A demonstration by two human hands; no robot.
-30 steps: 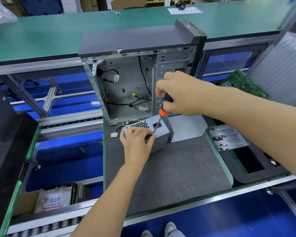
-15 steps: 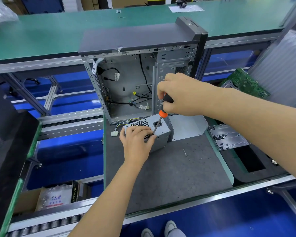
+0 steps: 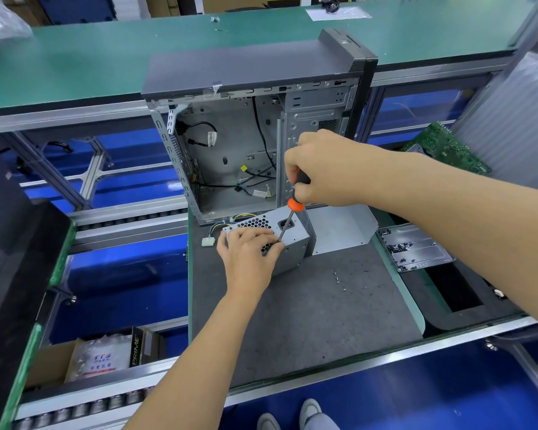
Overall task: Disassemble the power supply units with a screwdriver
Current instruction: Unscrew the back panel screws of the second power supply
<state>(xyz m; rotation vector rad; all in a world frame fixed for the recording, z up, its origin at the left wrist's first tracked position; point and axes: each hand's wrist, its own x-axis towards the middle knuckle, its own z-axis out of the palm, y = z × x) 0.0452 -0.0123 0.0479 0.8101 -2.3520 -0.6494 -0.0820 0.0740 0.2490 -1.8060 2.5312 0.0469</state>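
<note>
Head view: the open computer case [image 3: 230, 156] stands at the table's [image 3: 308, 311] far edge. Directly before it lies the power supply unit [image 3: 292, 240], long axis left-right, left hand [image 3: 249, 256] flat atop. Right hand's [image 3: 320, 169] fingers grip the near-upright screwdriver [image 3: 289, 218], tip down. Loose screws [image 3: 339, 279] lie right.

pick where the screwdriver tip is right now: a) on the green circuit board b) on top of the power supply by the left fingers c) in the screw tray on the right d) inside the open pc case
b, the screwdriver held by the right hand slants down onto the top of the power supply, its tip right beside the left hand that rests there.
</note>
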